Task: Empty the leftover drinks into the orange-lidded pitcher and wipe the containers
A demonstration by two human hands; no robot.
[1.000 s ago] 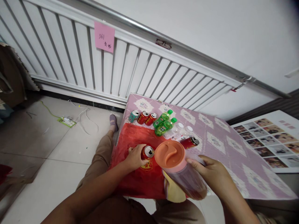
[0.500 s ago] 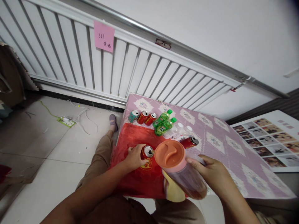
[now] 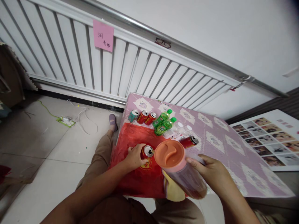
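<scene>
Left grip (image 3: 135, 157) wrapped round an opened red can (image 3: 148, 151), which we see over the red mat (image 3: 130, 137) on the surface (image 3: 218, 141); can't tell if its base touches. Right grip (image 3: 213, 171) clasps the handle of a tilted pitcher (image 3: 183, 174), orange lid up by the can's opening, brown liquid inside. Beyond the mat we have two green bottles (image 3: 163, 127) beside a teal can (image 3: 133, 116) and more red cans (image 3: 142, 117).

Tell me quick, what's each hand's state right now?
Left hand: closed around a red can.
Right hand: closed, holding the orange-lidded pitcher by its handle.
</scene>
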